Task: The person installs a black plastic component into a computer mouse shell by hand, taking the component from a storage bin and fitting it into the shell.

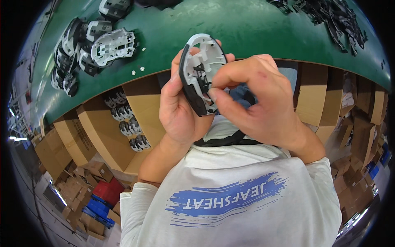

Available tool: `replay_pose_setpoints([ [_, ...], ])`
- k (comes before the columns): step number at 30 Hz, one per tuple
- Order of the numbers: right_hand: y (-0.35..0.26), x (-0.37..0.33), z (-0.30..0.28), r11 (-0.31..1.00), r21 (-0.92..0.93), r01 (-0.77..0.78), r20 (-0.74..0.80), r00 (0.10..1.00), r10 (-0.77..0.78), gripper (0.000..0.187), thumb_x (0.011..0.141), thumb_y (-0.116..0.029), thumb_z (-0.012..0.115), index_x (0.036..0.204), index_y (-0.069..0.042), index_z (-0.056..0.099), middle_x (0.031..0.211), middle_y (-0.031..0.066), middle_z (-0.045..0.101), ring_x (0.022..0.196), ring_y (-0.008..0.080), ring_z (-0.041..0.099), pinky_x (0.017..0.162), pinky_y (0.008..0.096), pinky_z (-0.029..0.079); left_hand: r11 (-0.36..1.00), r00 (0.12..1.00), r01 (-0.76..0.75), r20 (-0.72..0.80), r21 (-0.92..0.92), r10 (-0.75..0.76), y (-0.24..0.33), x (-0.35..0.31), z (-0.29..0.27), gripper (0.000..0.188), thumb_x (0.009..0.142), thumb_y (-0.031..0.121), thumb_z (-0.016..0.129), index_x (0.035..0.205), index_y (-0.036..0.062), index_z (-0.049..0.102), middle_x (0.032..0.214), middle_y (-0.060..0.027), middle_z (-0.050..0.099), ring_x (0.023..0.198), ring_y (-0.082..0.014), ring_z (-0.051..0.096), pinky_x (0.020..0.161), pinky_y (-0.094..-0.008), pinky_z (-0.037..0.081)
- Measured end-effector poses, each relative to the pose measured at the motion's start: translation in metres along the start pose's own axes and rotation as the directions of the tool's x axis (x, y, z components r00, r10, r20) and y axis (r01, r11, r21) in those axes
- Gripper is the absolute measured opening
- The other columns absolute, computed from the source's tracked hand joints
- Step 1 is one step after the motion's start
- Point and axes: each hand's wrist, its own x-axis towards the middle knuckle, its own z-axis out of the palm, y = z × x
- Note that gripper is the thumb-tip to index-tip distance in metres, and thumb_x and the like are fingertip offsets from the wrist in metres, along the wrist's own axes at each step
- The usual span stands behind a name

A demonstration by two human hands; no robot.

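Note:
A mouse shell (214, 61), white inside with black sides, is tilted up in front of my chest, its hollow side toward me. My left hand (179, 109) is wrapped round it from the left and behind, with fingertips showing past its far edge. Black plastic parts (200, 74) sit inside the hollow. My right hand (263, 99) has thumb and forefinger pinched at the shell's right inner side, touching or very close to those black parts. Whatever the pinch holds is hidden by the fingertips.
On the green table (173, 29), more mouse shells (113, 47) are heaped at the left, with small white pieces (133, 73) beside them. Black plastic parts (333, 20) are piled at the far right. Below the table edge, a cardboard box (103, 131) holds rows of shells; another box (312, 92) stands right.

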Motion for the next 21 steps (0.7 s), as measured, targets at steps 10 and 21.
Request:
replay_pose_setpoints([
  [10, -0.003, -0.006, -0.004, 0.999, 0.033, -0.009, 0.011, 1.000, 0.008, 0.030, 0.079, 0.002, 0.081, 0.101, -0.011, 0.065, 0.087, -0.0013, 0.070, 0.077, 0.0199, 0.067, 0.081, 0.0372, 0.048, 0.996, 0.992, 0.005, 0.127, -0.087, 0.006, 0.002, -0.003, -0.005, 0.055, 0.110, 0.039, 0.029, 0.153, 0.0094, 0.044, 0.161, -0.0253, 0.044, 0.145, -0.0459, 0.049, 0.120, -0.0586, 0.041],
  [21, 0.000, -0.009, 0.003, 0.994, -0.045, -0.094, 0.077, 0.992, 0.098, 0.033, 0.081, -0.002, 0.082, 0.109, -0.010, 0.068, 0.089, -0.0032, 0.073, 0.078, 0.0175, 0.069, 0.085, 0.0360, 0.045, 0.977, 0.994, -0.079, 0.089, 0.198, 0.062, -0.003, -0.003, -0.015, 0.059, 0.105, 0.043, 0.045, 0.154, 0.0125, 0.034, 0.162, -0.0262, 0.040, 0.147, -0.0461, 0.046, 0.123, -0.0584, 0.037],
])
